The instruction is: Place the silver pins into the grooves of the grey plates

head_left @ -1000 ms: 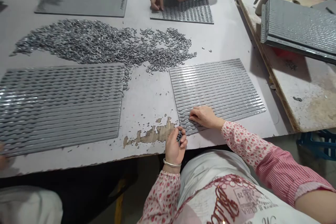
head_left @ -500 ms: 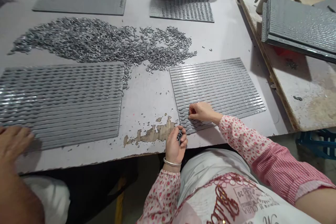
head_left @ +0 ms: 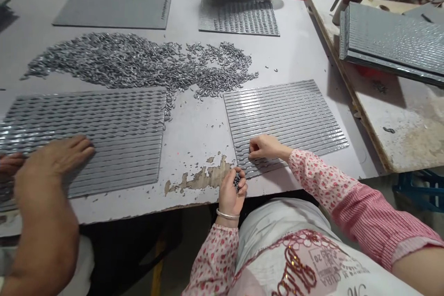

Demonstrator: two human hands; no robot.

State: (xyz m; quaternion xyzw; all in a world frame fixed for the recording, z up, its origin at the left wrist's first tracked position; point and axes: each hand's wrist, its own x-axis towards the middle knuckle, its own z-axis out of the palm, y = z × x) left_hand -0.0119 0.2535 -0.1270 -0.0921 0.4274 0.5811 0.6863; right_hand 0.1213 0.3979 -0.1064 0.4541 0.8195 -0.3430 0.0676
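Note:
A grey board with raised parallel ridges (head_left: pixel 287 111) lies on the white table in front of me. At its lower left corner, my left hand (head_left: pixel 232 192) is curled palm-up around several small, shiny grey pieces (head_left: pixel 237 181). My right hand (head_left: pixel 265 147) rests on the board's left part with fingers pinched together; whatever lies between the fingertips is too small to make out. Small pieces sit in the grooves near it, along the board's left edge. Beyond the board a large heap of the same grey pieces (head_left: pixel 114 60) spreads over the table.
At left, a co-worker's arm and hand (head_left: pixel 65 157) reach over another ridged board (head_left: pixel 138 148). Across the table, other people's hands are near a partly filled board (head_left: pixel 239 16) and a plain board (head_left: pixel 114 7). Stacked boards (head_left: pixel 391 37) stand on the side table at right.
The co-worker's hand at left has moved right, further over its board. The view has shifted slightly. My hands have kept nearly the same pose and place.

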